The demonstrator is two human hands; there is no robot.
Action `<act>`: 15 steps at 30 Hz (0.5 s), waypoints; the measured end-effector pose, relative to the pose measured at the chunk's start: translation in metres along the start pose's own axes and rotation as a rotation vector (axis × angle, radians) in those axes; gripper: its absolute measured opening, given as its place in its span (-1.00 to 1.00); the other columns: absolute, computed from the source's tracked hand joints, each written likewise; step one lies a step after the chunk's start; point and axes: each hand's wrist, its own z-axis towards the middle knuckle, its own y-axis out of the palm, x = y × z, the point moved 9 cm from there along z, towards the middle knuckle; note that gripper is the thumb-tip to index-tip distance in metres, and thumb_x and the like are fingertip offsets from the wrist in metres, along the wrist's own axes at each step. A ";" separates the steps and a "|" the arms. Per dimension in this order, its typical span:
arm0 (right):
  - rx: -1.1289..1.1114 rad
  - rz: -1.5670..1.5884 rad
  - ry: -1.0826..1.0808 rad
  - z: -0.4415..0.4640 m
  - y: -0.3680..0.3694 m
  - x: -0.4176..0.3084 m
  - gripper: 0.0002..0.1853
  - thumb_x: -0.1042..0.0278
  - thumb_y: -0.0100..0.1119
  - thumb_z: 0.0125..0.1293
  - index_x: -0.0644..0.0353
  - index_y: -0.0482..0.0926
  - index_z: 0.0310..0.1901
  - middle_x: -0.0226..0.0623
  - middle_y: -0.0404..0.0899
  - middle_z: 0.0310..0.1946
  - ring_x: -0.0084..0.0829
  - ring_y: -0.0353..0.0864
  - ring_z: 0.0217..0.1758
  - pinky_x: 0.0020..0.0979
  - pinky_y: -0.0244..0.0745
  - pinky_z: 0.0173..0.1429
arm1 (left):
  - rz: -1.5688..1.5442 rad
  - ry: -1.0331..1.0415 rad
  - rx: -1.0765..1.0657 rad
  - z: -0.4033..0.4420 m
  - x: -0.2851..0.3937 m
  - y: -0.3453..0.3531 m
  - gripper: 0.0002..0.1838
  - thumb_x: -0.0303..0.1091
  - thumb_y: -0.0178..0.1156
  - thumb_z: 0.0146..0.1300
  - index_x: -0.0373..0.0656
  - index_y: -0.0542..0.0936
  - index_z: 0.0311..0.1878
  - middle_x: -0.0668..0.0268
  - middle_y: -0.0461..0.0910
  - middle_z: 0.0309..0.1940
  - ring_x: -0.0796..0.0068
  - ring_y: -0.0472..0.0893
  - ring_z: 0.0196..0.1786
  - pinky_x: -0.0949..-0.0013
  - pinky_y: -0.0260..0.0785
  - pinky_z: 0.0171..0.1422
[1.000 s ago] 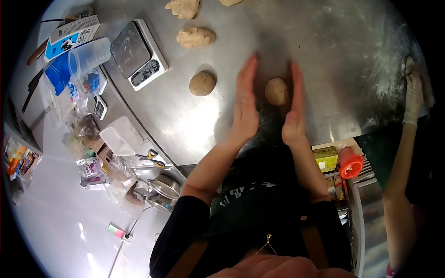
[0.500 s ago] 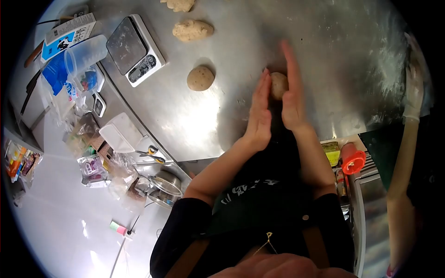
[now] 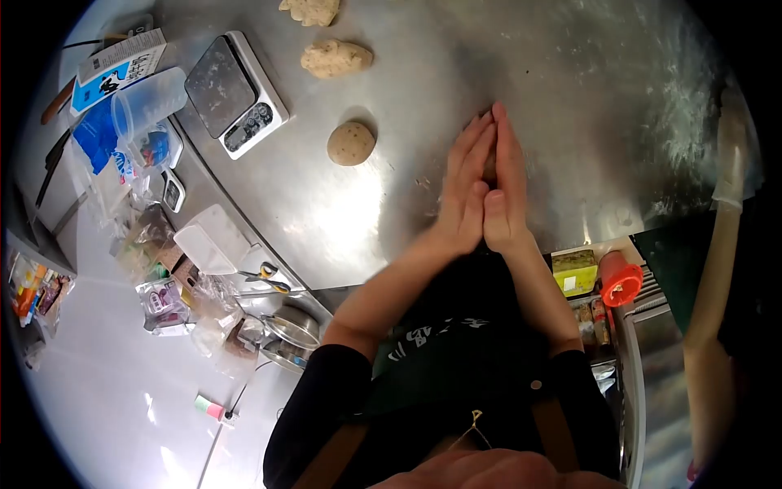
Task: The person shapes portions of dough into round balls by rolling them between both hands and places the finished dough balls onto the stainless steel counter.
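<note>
My left hand (image 3: 463, 183) and my right hand (image 3: 508, 179) are cupped together round a dough ball (image 3: 489, 168) on the metal table. Only a thin strip of it shows between my palms; the rest is hidden. My fingertips meet at the far side and my thumbs lie side by side at the near side. To the left sits a smooth, speckled round dough ball (image 3: 351, 143). Beyond it lie a rough, long dough piece (image 3: 336, 59) and another uneven dough lump (image 3: 310, 10), partly cut off by the frame's edge.
A kitchen scale (image 3: 236, 94) stands at the table's left, beside a clear plastic jug (image 3: 155, 102) and a milk carton (image 3: 118, 71). Scissors (image 3: 265, 277) and a white container (image 3: 212, 236) lie lower left. At right are a co-worker's gloved hand (image 3: 731, 155) and a red container (image 3: 621, 279).
My hands have closed in from either side, with fingertips and thumbs now together, covering most of the dough ball. My right hand has come nearer to me. The co-worker's hand has shifted slightly.
</note>
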 end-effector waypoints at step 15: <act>0.026 0.045 0.060 -0.008 -0.014 0.004 -0.09 -0.28 -0.33 0.46 0.51 0.02 0.47 0.15 0.04 0.52 0.05 0.10 0.55 -0.14 -0.01 0.55 | -0.118 -0.104 0.088 -0.011 -0.015 -0.010 -0.25 0.13 -0.38 0.54 -0.34 0.16 0.50 -0.11 0.04 0.53 -0.11 0.07 0.56 0.01 -0.09 0.59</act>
